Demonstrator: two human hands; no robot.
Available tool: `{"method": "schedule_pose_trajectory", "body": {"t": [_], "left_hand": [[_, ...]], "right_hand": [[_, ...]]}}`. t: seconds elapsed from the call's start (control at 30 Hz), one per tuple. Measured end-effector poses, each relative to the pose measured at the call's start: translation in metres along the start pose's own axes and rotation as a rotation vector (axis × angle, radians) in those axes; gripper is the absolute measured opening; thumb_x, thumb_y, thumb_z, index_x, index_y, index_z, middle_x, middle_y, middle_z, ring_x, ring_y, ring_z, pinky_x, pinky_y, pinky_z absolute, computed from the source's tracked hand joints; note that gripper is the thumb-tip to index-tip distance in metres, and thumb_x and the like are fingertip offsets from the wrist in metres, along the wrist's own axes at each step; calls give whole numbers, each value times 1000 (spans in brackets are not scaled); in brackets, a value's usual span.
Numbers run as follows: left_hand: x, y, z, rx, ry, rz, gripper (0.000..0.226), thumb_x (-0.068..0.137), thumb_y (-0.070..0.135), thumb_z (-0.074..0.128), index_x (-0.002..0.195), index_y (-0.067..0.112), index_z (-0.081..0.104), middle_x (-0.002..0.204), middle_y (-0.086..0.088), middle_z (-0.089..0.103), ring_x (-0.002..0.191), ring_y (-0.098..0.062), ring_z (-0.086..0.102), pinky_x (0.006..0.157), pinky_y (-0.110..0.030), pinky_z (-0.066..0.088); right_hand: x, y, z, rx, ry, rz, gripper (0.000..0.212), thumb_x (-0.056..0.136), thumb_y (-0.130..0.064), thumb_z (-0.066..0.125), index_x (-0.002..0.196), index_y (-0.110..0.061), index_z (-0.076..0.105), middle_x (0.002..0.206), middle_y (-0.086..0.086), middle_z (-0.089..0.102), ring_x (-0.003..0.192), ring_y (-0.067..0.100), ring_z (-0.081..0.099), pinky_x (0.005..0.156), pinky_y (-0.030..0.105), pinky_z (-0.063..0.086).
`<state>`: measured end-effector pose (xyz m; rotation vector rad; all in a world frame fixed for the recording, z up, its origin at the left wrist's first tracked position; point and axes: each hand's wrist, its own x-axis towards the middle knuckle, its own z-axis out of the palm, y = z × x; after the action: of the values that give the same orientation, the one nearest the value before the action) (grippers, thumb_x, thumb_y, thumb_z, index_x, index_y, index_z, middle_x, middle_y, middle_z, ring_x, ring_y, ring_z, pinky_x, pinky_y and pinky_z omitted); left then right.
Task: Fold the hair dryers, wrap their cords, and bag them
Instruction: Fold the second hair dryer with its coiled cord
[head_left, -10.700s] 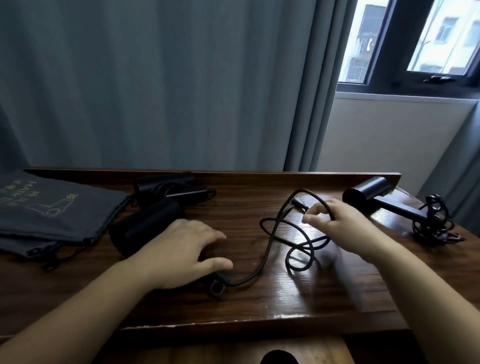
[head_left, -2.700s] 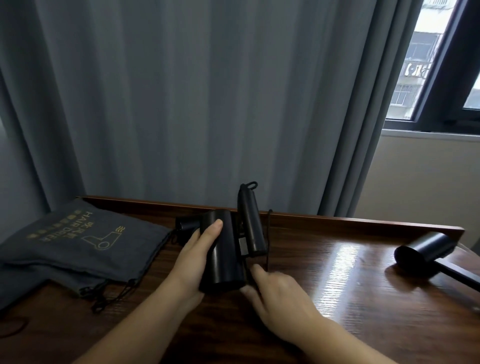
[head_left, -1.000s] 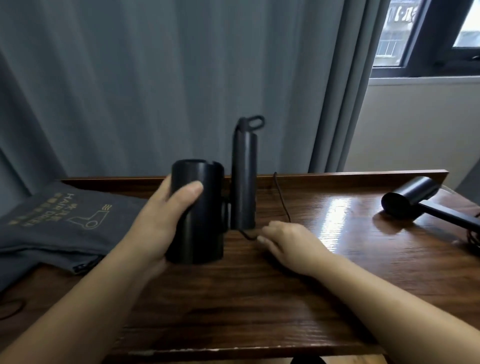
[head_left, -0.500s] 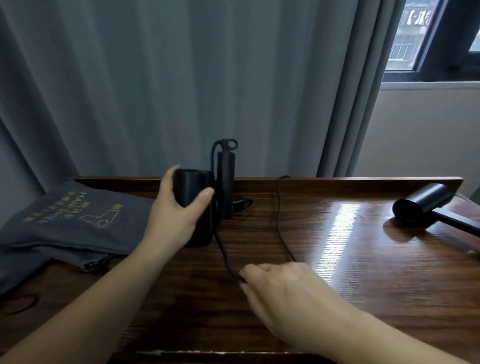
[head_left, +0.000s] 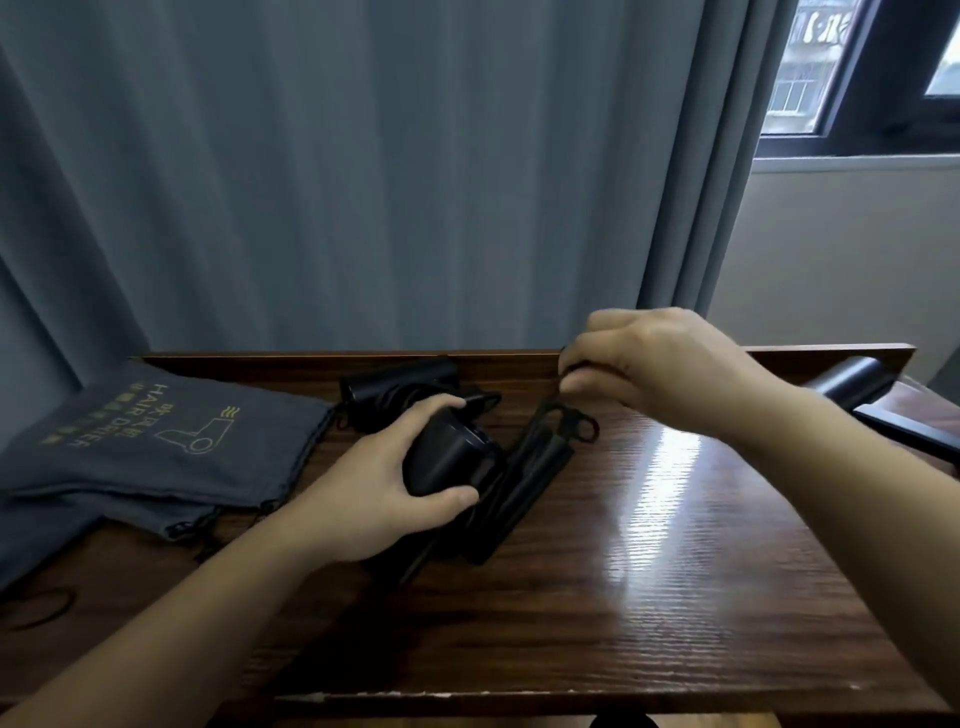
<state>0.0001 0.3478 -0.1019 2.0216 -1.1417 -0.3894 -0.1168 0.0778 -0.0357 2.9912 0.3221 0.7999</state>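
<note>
My left hand (head_left: 374, 499) grips the barrel of a folded black hair dryer (head_left: 457, 462) lying tilted on the wooden table (head_left: 649, 571). Its folded handle (head_left: 524, 493) lies beside the barrel, with a hanging loop at its far end. My right hand (head_left: 649, 364) is raised above the handle's end and pinches the black cord (head_left: 545, 410), which runs taut down along the handle. A second folded dryer (head_left: 395, 387) with its cord wrapped lies behind, near the back rail. A third, unfolded dryer (head_left: 852, 387) sits at the far right, partly hidden by my right forearm.
Grey drawstring bags (head_left: 156, 447) printed "HAIR DRIER" are stacked at the table's left. A raised rail runs along the back edge, with grey curtains behind. The table's front edge is near my arms. A window is at the upper right.
The dryer went from upright to lying tilted on the table. My right hand rose from the table's front to above the handle, pulling the cord taut along it.
</note>
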Motion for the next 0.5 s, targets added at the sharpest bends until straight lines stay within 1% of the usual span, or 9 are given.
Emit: {"method": "schedule_pose_trajectory", "body": {"t": [0.1, 0.17, 0.23, 0.3, 0.33, 0.37, 0.4, 0.43, 0.5], "left_hand": [[-3, 2, -1, -90, -91, 38, 72, 82, 47, 77, 139, 57, 35, 126, 17, 63, 113, -4, 64, 97, -34, 54], [-5, 3, -2, -201, -93, 66, 72, 80, 47, 74, 142, 51, 38, 129, 14, 62, 117, -9, 64, 99, -37, 53], [-6, 5, -4, -290, -92, 102, 71, 79, 47, 71, 143, 46, 40, 131, 11, 62, 119, -14, 63, 97, -35, 53], [-6, 8, -5, -397, -60, 133, 70, 79, 44, 69, 143, 40, 43, 131, 4, 63, 120, -17, 63, 94, -32, 53], [-5, 10, -6, -452, -31, 145, 70, 78, 43, 68, 143, 36, 45, 132, 1, 63, 120, -19, 63, 94, -32, 53], [-4, 13, -7, -508, 1, 152, 70, 77, 42, 67, 143, 34, 47, 132, -2, 63, 121, -22, 63, 93, -34, 54], [-3, 17, -8, -568, 38, 149, 69, 75, 42, 67, 141, 33, 50, 131, -4, 64, 119, -25, 64, 92, -36, 55], [-1, 21, -9, -637, 78, 136, 69, 73, 42, 68, 139, 32, 52, 129, -5, 66, 116, -27, 66, 89, -38, 57], [3, 29, -10, -791, 158, 92, 69, 71, 40, 69, 137, 27, 54, 118, -9, 70, 102, -31, 71, 76, -43, 60]], "right_hand": [[5, 25, 12, 117, 61, 118, 29, 90, -49, 63, 97, -24, 77, 85, -13, 60, 78, 12, 60, 74, 35, 53], [5, 35, 26, 192, 35, 207, 28, 89, -47, 66, 98, -22, 77, 84, -14, 59, 82, 14, 62, 78, 36, 53], [-1, 38, 46, 261, -28, 271, 22, 92, -46, 65, 99, -27, 76, 87, -10, 64, 86, 17, 65, 82, 40, 54], [-8, 35, 67, 380, -47, 336, 10, 93, -41, 63, 91, -37, 72, 91, -5, 69, 91, 22, 68, 83, 41, 54], [-11, 30, 76, 430, -54, 390, 14, 94, -36, 61, 82, -38, 68, 90, -6, 69, 92, 23, 68, 82, 37, 52], [-14, 25, 85, 459, -69, 446, 24, 96, -31, 60, 73, -38, 62, 86, -10, 66, 91, 20, 66, 79, 32, 48], [-17, 18, 92, 462, -89, 476, 31, 98, -28, 59, 69, -39, 56, 82, -16, 62, 88, 16, 63, 76, 28, 42], [-20, 11, 99, 460, -120, 491, 31, 99, -31, 56, 69, -39, 55, 80, -20, 59, 86, 12, 60, 75, 26, 39], [-25, -5, 108, 428, -164, 466, 25, 101, -40, 49, 82, -36, 64, 87, -18, 63, 89, 13, 61, 75, 25, 37]]}}
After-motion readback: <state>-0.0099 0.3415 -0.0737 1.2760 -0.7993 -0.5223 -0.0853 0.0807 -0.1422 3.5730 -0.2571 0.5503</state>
